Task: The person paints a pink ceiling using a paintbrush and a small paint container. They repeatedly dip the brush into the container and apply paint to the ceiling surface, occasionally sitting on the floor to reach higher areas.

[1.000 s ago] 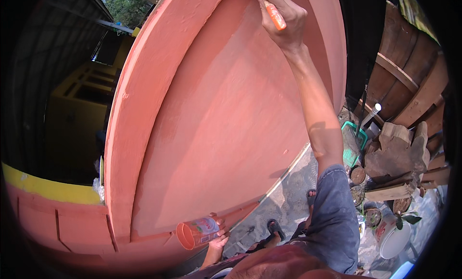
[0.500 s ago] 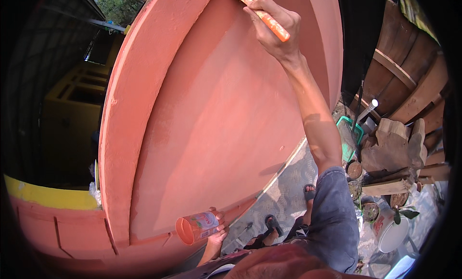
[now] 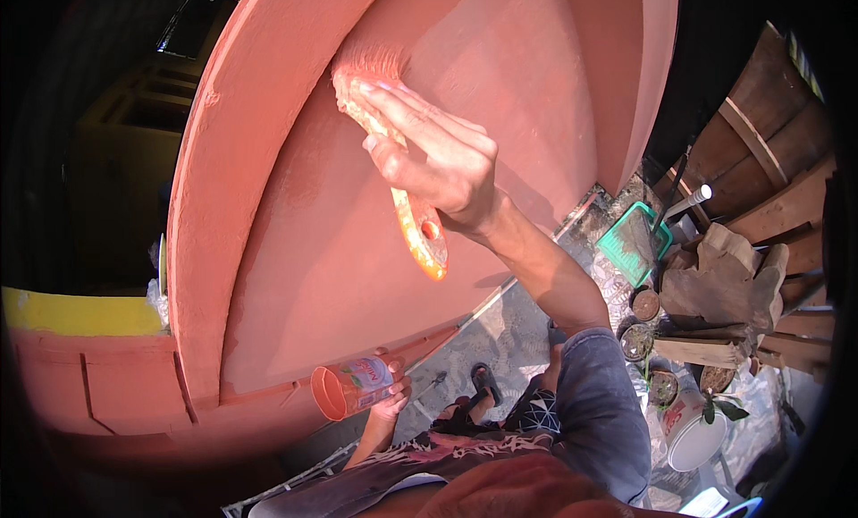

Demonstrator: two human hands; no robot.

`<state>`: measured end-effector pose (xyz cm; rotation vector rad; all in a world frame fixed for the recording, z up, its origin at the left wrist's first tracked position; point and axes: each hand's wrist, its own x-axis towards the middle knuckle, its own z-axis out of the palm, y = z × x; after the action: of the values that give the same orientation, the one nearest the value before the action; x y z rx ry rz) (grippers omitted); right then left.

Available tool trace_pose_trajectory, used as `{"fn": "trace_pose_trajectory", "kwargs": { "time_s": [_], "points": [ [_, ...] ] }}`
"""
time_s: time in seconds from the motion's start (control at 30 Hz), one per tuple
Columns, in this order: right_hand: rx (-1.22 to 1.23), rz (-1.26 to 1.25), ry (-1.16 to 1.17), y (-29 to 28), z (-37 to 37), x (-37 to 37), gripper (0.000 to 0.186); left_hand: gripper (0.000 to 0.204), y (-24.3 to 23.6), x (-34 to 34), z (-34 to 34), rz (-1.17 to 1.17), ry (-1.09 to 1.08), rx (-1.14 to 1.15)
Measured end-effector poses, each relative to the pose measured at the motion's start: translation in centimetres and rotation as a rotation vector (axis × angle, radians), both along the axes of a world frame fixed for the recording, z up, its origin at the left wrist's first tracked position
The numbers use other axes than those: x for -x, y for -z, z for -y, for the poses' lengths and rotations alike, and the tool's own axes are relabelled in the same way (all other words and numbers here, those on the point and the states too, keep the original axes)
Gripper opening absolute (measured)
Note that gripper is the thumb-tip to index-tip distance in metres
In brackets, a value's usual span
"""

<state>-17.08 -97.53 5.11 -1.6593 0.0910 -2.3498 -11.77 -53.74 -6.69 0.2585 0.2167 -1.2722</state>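
My right hand point(image 3: 438, 156) grips a paintbrush point(image 3: 418, 227) with an orange, paint-smeared handle that has a hole near its end. Its bristles press on the salmon-coloured wall panel point(image 3: 357, 277), close to the raised curved border point(image 3: 210, 169) on the left. Fresh, wetter-looking paint shows around the bristle tips. Low in the view, my left hand point(image 3: 393, 395) is wrapped round a small plastic tub point(image 3: 357, 386) with a printed label. The tub is tilted, its mouth facing left, and its inside is coated orange; how much paint it holds I cannot tell.
A yellow ledge point(image 3: 80, 312) adjoins the wall at left. To the right are a green basket point(image 3: 630, 245), a carved wooden piece point(image 3: 728, 281), planks point(image 3: 778, 196), several plant pots and a white bucket point(image 3: 697, 437). My sandalled foot point(image 3: 485, 384) stands on patterned paving.
My right hand has brought the brush down and to the left, from the panel's top toward the left border. The tub stays in my left hand. The whole view has shifted slightly.
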Motion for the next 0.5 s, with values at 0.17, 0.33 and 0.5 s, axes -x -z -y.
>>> {"fn": "trace_pose_trajectory", "kwargs": {
  "time_s": [0.17, 0.33, 0.5],
  "points": [
    [0.099, -0.138, -0.706, -0.1, -11.8, -0.6, 0.011, 0.038, 0.5, 1.3, -1.2, -0.069, 0.001, 0.058],
    [-0.251, 0.120, -0.673, 0.2, -1.9, -0.6, 0.020, 0.045, 0.5, 2.2, -4.5, -0.048, -0.006, 0.157],
    [-0.343, 0.272, -0.167, 0.3, 4.8, 4.0, 0.020, 0.041, 1.5, 2.3, -8.4, -0.081, -0.003, 0.239]
  ]
}}
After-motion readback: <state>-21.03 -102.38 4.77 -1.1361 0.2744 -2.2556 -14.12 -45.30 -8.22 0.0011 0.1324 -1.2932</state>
